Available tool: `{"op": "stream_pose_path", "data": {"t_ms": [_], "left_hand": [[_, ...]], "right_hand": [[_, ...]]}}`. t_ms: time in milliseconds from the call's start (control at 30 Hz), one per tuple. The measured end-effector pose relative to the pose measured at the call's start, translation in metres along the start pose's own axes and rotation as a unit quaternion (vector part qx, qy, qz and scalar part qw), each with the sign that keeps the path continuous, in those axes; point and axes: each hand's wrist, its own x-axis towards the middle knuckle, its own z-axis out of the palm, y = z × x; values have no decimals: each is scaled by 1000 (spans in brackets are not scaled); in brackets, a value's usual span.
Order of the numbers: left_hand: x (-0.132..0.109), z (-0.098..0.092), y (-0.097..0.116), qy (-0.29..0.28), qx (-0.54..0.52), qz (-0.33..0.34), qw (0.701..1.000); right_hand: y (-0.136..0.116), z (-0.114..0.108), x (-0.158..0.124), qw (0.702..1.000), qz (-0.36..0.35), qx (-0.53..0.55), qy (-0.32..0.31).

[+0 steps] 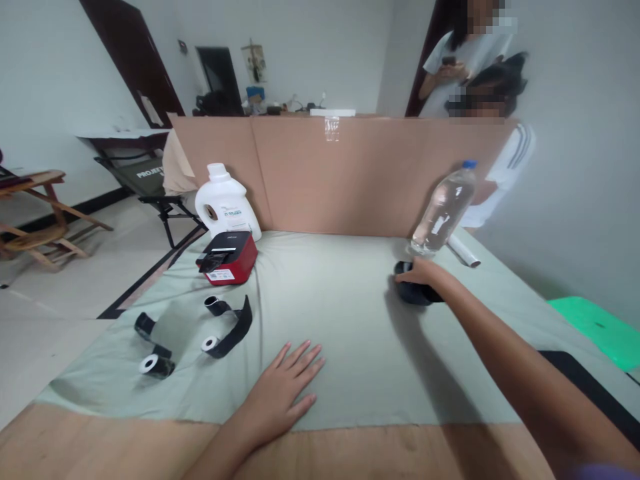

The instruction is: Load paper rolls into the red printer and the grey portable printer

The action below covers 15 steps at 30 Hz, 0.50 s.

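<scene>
My left hand (285,390) lies flat on the pale green cloth (310,293), fingers spread and holding nothing. On the right side, my right hand (425,272) reaches out and grips a black rounded object (414,292) from above; its exact kind is partly hidden by the hand. Just behind it stands a large clear bottle (445,210) with a blue cap, tilted in the view. To the left of my left hand are black rolls of film with white cores, one roll (159,367) near the front and another roll (227,337) with a loose curled strip.
A red and black label printer (230,258) sits before a white jug (227,203). A cardboard panel (340,177) stands along the back edge. A rolled tube (464,252) lies behind the bottle. Two people (460,63) are beyond the panel; a green stool (597,330) is at right.
</scene>
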Motion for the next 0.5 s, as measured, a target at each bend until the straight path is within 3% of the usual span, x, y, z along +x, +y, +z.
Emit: {"op": "stream_pose_path", "data": {"t_ms": [100, 233, 333, 500], "left_hand": [[0, -1, 0, -2, 6, 1, 1000], [0, -4, 2, 3, 12, 7, 1000], [0, -6, 2, -2, 5, 3, 1000], [0, -6, 1, 10, -11, 5, 1000]], "right_hand": [[-77, 14, -23, 994, -28, -14, -109], [-154, 23, -56, 985, -56, -38, -161], [-175, 27, -72, 983, -66, -63, -160], [-175, 36, -83, 984, -58, -82, -146]]}}
